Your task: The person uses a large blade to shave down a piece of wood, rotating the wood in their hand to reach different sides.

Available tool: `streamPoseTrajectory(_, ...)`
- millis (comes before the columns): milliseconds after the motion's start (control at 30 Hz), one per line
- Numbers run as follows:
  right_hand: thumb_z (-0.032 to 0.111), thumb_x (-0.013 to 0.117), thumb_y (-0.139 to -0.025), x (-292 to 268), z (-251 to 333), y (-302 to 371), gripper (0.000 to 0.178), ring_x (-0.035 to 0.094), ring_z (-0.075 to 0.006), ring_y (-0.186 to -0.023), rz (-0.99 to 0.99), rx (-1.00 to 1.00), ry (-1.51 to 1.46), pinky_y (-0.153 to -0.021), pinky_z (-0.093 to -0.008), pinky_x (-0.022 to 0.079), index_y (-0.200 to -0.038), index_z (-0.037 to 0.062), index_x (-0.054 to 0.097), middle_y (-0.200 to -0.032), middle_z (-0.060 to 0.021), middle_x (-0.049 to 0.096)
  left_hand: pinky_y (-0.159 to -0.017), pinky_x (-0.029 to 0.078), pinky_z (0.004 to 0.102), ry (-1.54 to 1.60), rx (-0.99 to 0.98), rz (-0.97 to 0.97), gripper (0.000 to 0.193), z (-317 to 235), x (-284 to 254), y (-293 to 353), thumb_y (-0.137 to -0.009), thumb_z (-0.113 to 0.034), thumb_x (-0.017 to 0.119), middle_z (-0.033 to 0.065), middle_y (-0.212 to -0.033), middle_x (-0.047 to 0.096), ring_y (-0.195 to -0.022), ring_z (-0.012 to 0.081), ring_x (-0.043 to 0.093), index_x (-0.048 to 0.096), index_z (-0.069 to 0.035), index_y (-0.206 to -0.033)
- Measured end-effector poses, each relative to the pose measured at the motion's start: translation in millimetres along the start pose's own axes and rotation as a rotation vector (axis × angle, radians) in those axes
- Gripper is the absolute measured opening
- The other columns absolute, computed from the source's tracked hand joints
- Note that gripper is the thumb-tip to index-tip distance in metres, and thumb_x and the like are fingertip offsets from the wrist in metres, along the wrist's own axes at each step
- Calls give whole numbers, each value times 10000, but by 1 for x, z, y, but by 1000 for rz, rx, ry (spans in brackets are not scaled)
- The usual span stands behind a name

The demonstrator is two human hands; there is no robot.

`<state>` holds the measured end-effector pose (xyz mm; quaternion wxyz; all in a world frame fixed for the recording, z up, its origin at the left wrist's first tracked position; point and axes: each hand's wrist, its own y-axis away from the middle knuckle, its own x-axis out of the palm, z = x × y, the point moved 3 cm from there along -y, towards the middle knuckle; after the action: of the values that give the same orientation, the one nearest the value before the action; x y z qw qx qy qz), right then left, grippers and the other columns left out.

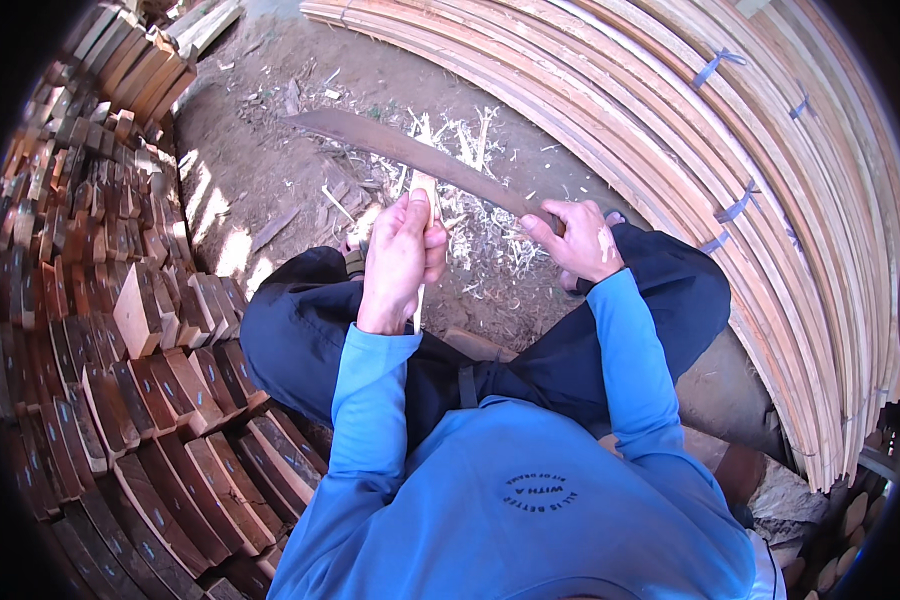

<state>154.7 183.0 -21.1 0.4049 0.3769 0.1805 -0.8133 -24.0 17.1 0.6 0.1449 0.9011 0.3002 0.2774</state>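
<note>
My left hand (403, 248) is closed round a pale strip of wood (423, 185). One end of the strip sticks up past my thumb, and a thin length shows below the hand near the wrist. In my right hand (576, 240) is the handle of a machete (420, 155) with a long, brownish, curved blade. The blade slants up to the left and crosses at the upper end of the strip; whether it touches the wood I cannot tell. Most of the machete's handle is hidden by my fingers.
Pale wood shavings (490, 235) litter the dirt floor (260, 80) beyond my hands. Stacked wooden blocks (185, 390) rise close on my left. Long boards (610, 110), bundled with bluish ties (738, 203), curve along the right. My bent knees in dark trousers (295, 310) flank the work.
</note>
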Motion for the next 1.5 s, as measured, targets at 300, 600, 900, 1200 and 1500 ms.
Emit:
streamPoseTrajectory(300,621,541,-1003,-4,-30,-35,688,662,-381,-686,-124,218,-98,-710,-487,493,-970,-31,758,-678,-225,662,-420,279,197,-271,78,-47,272,2,1,-3,-1128,-322,462,-83,-641,451,-468,13,344,562,-109,-992)
streamPoseTrajectory(600,505,626,-1012,-8,11,12,565,619,-287,-503,60,24,114,-540,-410,462,-794,-15,653,-501,-141,565,-654,462,544,-913,494,-390,256,1,-12,-11,-1059,-192,523,233,-727,647,-711,454,652,577,20,-926)
streamPoseTrajectory(900,664,635,-920,-1,5,4,683,686,-405,-667,56,98,152,-691,-511,527,-848,-4,754,-626,-216,642,-677,446,569,-1030,493,-413,248,-1,-13,-10,-1056,-192,523,284,-762,644,-742,490,643,581,24,-950)
streamPoseTrajectory(1200,713,586,-919,11,1,-26,741,706,-444,-763,14,155,184,-778,-518,555,-904,-3,775,-715,-261,686,-689,463,570,-1076,520,-384,238,5,-6,-13,-1046,-183,533,271,-728,640,-745,487,653,581,24,-939)
streamPoseTrajectory(1500,716,536,-943,20,-32,-50,782,716,-461,-912,-63,325,90,-882,-533,541,-962,-26,782,-880,-290,733,-674,474,519,-1051,467,-306,277,10,-10,-9,-1054,-216,539,231,-730,649,-706,438,647,592,24,-926)
